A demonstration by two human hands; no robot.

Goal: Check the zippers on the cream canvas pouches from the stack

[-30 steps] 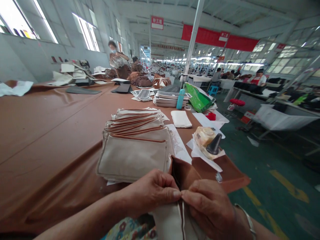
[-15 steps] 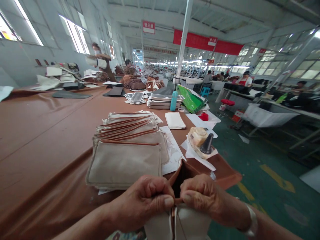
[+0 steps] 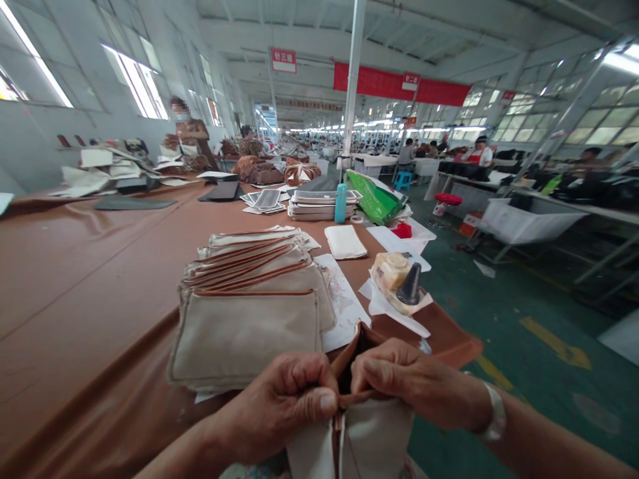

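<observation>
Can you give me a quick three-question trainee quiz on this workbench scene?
1. True or false: both hands pinch the brown-trimmed pouch.
2. What lies just beyond the left hand? A) pouch stack B) red box C) green bag
3. What colour is the bottle farther up the table?

Key
1. True: the right hand and the left hand each pinch its brown edge.
2. A
3. Teal

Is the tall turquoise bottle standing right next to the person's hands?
No, the tall turquoise bottle stands far up the brown table, beyond the stack of beige fabric pouches.
</observation>
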